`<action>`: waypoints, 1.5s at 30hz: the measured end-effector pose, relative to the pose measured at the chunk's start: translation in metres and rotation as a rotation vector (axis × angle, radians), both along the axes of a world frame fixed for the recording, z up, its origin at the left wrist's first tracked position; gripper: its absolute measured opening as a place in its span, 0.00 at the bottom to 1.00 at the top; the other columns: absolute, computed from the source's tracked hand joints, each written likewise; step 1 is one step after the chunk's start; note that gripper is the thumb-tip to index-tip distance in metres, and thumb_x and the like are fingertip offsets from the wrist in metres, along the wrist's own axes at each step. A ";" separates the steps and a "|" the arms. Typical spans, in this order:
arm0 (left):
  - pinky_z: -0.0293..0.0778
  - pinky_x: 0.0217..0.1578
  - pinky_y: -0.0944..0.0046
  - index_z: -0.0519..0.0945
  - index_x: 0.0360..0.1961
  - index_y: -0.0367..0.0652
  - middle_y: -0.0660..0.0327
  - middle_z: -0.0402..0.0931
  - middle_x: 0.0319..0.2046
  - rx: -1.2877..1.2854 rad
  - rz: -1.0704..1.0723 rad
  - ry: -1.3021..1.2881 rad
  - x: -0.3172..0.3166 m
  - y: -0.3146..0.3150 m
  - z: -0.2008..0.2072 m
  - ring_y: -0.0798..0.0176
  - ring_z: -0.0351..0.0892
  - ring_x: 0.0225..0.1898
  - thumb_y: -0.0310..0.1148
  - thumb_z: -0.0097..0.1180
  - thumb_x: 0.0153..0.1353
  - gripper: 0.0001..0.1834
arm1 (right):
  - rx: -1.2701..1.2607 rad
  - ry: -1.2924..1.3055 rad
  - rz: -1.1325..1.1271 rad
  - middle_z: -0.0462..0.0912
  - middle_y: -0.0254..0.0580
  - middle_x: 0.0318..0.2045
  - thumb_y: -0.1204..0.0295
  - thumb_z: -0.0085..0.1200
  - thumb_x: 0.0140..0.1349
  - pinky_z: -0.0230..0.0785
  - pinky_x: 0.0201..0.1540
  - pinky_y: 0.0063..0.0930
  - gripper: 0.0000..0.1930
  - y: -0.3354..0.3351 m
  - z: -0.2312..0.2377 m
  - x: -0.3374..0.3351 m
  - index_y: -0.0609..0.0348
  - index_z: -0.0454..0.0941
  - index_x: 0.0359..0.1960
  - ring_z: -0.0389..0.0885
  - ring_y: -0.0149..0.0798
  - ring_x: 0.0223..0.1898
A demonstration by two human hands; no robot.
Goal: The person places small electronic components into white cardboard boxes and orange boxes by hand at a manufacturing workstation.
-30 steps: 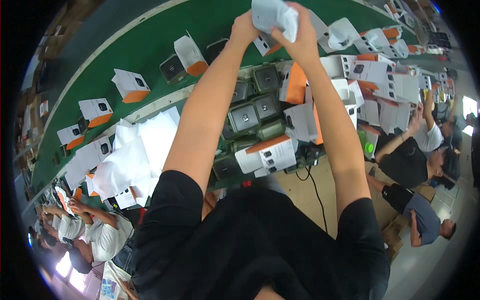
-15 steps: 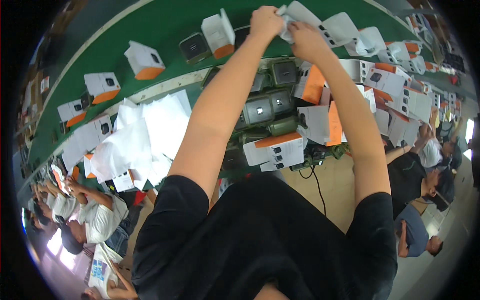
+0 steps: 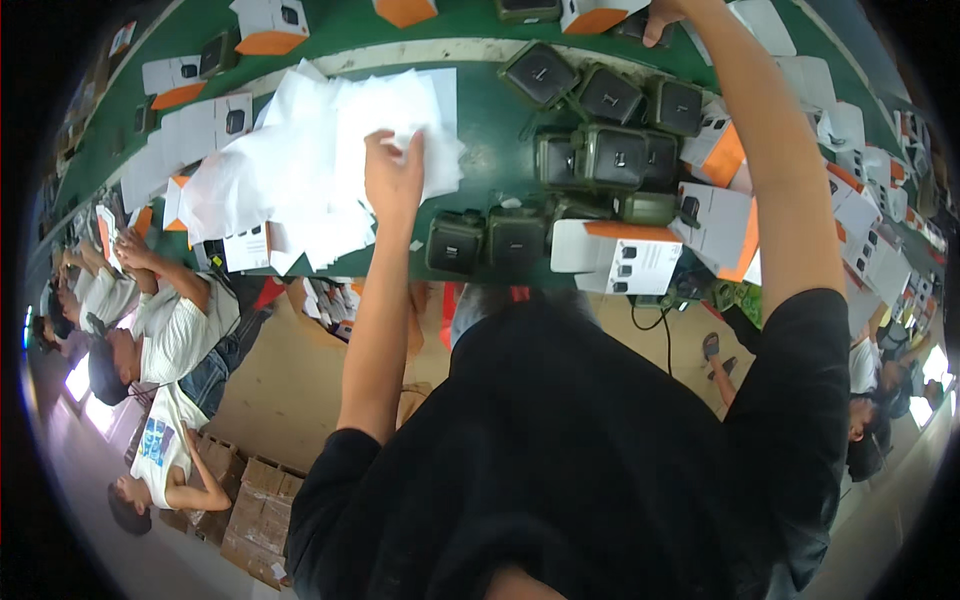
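My left hand [image 3: 394, 178] reaches out over a loose pile of white sheets [image 3: 290, 170] on the green table [image 3: 490, 120], and its fingers pinch the top sheet near the pile's right side. My right hand [image 3: 664, 14] is stretched far forward to the picture's top edge, beside a white-and-orange box [image 3: 598, 14] and a dark device; most of that hand is cut off. Between my arms lies a cluster of several dark green boxy devices [image 3: 610, 155].
White-and-orange cartons [image 3: 625, 262] lie at the table's near edge and along the right side [image 3: 850, 200]. More cartons ride the green belt [image 3: 268, 25] behind. Seated people [image 3: 170, 325] work at the left. Cardboard boxes [image 3: 255, 505] stand on the floor.
My left hand has left the box it held far forward with the right hand and has come back left onto the white sheets. The right hand stays far forward.
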State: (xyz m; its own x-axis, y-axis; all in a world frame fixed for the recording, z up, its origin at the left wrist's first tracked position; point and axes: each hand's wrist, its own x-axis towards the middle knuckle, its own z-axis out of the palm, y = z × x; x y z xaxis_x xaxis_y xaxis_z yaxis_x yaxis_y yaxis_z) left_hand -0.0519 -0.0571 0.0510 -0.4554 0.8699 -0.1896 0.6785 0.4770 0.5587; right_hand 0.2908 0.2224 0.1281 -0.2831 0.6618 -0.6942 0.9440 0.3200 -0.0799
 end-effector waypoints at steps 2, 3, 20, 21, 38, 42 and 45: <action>0.76 0.35 0.56 0.78 0.48 0.41 0.53 0.80 0.34 0.042 -0.098 0.161 0.014 0.023 -0.015 0.55 0.83 0.34 0.39 0.62 0.65 0.16 | 0.187 -0.016 0.019 0.77 0.55 0.60 0.66 0.82 0.31 0.75 0.55 0.45 0.48 -0.017 0.007 0.047 0.60 0.74 0.61 0.79 0.56 0.58; 0.76 0.37 0.53 0.79 0.47 0.43 0.53 0.80 0.36 0.070 -0.178 0.183 0.023 0.029 -0.020 0.49 0.82 0.36 0.38 0.62 0.64 0.14 | 0.355 0.008 0.080 0.72 0.56 0.64 0.66 0.82 0.30 0.74 0.57 0.45 0.51 -0.021 0.006 0.059 0.60 0.72 0.63 0.76 0.58 0.60; 0.70 0.48 0.44 0.81 0.36 0.48 0.60 0.79 0.44 0.114 -0.718 0.231 0.039 0.008 -0.021 0.52 0.77 0.50 0.40 0.60 0.59 0.09 | 0.522 0.813 -0.836 0.80 0.46 0.46 0.65 0.79 0.44 0.71 0.56 0.32 0.40 -0.333 0.114 0.046 0.63 0.71 0.59 0.81 0.40 0.49; 0.72 0.46 0.44 0.80 0.36 0.47 0.59 0.79 0.41 0.181 -0.683 0.178 0.039 0.008 -0.027 0.50 0.77 0.48 0.39 0.60 0.61 0.09 | 0.453 0.921 -0.955 0.80 0.45 0.46 0.66 0.78 0.47 0.73 0.54 0.30 0.38 -0.342 0.112 0.038 0.63 0.71 0.60 0.81 0.37 0.47; 0.70 0.39 0.69 0.73 0.45 0.42 0.63 0.77 0.35 0.258 -0.159 -1.087 0.068 -0.065 0.111 0.70 0.74 0.37 0.33 0.49 0.75 0.06 | 0.026 1.548 -1.311 0.80 0.50 0.50 0.70 0.76 0.52 0.75 0.56 0.29 0.41 -0.363 0.050 -0.086 0.73 0.63 0.63 0.82 0.37 0.50; 0.72 0.41 0.67 0.72 0.49 0.40 0.61 0.79 0.39 0.191 -0.289 -1.113 0.059 -0.067 0.109 0.69 0.77 0.40 0.38 0.53 0.73 0.13 | -0.075 1.572 -1.332 0.80 0.52 0.50 0.67 0.76 0.50 0.77 0.53 0.30 0.43 -0.368 0.048 -0.085 0.72 0.63 0.63 0.82 0.38 0.50; 0.73 0.46 0.64 0.69 0.62 0.38 0.56 0.76 0.50 0.005 -0.210 -1.117 0.065 -0.076 0.120 0.64 0.77 0.45 0.38 0.61 0.67 0.27 | -0.247 1.731 -1.446 0.81 0.50 0.50 0.65 0.69 0.59 0.81 0.51 0.33 0.33 -0.371 0.063 -0.085 0.69 0.67 0.61 0.85 0.39 0.48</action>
State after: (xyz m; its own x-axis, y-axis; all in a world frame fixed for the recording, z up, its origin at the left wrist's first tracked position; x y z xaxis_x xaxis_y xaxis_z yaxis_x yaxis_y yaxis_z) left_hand 0.0131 -0.1328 0.1709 0.1212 0.9110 -0.3942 -0.1343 0.4086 0.9028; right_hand 0.2057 -0.1485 0.1911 -0.0756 0.8807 -0.4675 -0.5313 -0.4323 -0.7286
